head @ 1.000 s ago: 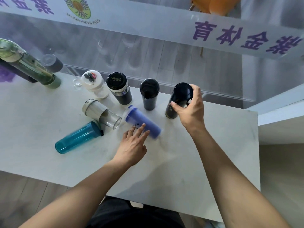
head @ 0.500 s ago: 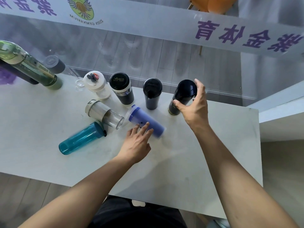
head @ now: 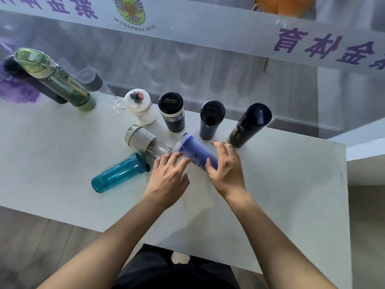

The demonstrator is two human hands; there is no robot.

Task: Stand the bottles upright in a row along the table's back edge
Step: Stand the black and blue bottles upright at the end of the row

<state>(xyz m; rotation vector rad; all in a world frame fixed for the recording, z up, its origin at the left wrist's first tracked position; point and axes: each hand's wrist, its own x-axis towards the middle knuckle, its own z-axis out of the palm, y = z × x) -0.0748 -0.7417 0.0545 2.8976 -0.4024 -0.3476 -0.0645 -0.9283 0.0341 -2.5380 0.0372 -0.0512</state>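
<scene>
Purple bottle (head: 195, 152) lay on its side on the table (head: 281, 184), just in front of the tall dark bottle (head: 250, 125) standing at the back edge. Its long axis ran diagonally, lid end back-left, base front-right. 2 grips were on it: the right grip (head: 228, 168) curled over the base end, and the left grip (head: 168, 178) spread, straight fingers touching the middle. The right looked better placed to tip it upright.

Both bare forearms reach forward toward the lying purple bottle (head: 192, 150). The left hand (head: 168, 177) rests nearly straight fingers against its near side. The right hand (head: 228, 167) curls thumb and fingers round its bottom end.
</scene>
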